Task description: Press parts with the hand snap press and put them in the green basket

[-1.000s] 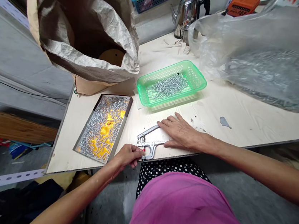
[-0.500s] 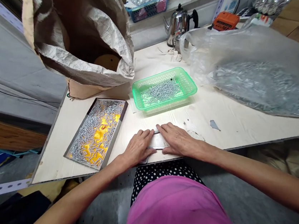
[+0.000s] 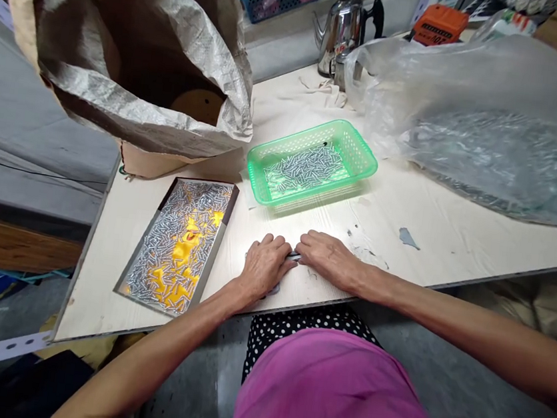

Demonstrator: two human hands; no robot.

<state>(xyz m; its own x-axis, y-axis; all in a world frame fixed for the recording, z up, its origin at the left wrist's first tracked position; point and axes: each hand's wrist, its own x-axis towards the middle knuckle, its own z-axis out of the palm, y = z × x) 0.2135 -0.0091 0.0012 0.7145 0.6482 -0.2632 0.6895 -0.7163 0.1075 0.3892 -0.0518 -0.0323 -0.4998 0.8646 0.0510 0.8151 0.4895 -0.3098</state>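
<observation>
Near the table's front edge, my left hand (image 3: 265, 264) and my right hand (image 3: 326, 258) are closed, fingers curled, on opposite ends of a thin grey flat piece (image 3: 294, 256). Only a short strip of it shows between my fingertips; the rest is hidden, and its kind is unclear. Beyond my hands stands a green plastic basket (image 3: 260, 197) with small silvery metal pins in it. To the left of my left hand lies a shallow box (image 3: 212, 262), spread with similar pins over a yellow surface.
A large open woven sack (image 3: 175, 140) stands at the back left. A clear plastic bag (image 3: 506, 154) of silvery pieces lies at the right. Behind are a metal kettle (image 3: 346, 32) and an orange box (image 3: 439, 26). A grey scrap (image 3: 409, 237) lies on the table (image 3: 454, 256).
The flat piece showed its broad face between my hands; now only a narrow strip shows. My fingers have curled from lying flat to gripping it. The view has shifted slightly.
</observation>
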